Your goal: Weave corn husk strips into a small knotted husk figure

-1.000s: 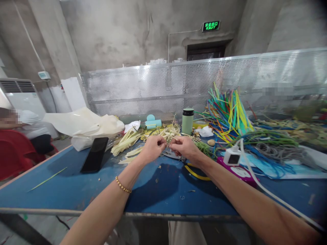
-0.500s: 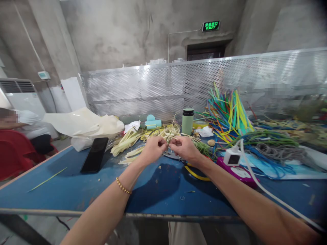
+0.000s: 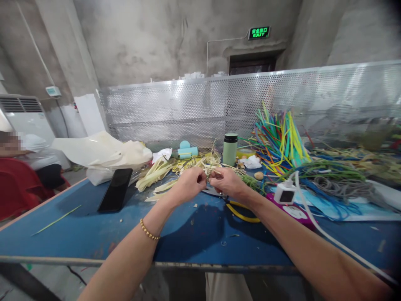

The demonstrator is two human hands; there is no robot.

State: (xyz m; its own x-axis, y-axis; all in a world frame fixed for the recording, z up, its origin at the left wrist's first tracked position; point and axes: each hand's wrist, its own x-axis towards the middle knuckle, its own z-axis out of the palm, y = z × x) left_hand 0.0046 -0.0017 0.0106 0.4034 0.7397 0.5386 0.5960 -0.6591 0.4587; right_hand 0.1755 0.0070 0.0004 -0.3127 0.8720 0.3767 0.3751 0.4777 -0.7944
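My left hand point(image 3: 191, 182) and my right hand point(image 3: 228, 180) meet above the middle of the blue table point(image 3: 184, 236), fingertips almost touching. Both are closed in a pinch; whatever lies between the fingers is too small to make out. A pile of pale dried husk strips point(image 3: 156, 173) lies just beyond and left of my left hand. Partly covered by my right hand is a grey metal tool point(image 3: 213, 192). A yellow curved handle point(image 3: 242, 213) shows below my right wrist.
A black phone point(image 3: 115, 190) and a plastic bag point(image 3: 119, 152) lie left. Behind stand a green bottle point(image 3: 230, 150) and colourful strips point(image 3: 282, 142). To the right are a purple power strip point(image 3: 296, 211) with a white charger point(image 3: 285, 192), and cord coils point(image 3: 341, 186). A person point(image 3: 40, 154) sits far left.
My left hand has turned slightly, showing a rounder gap between thumb and forefinger. Both hands stay pinched close together, and the table's things lie as before.
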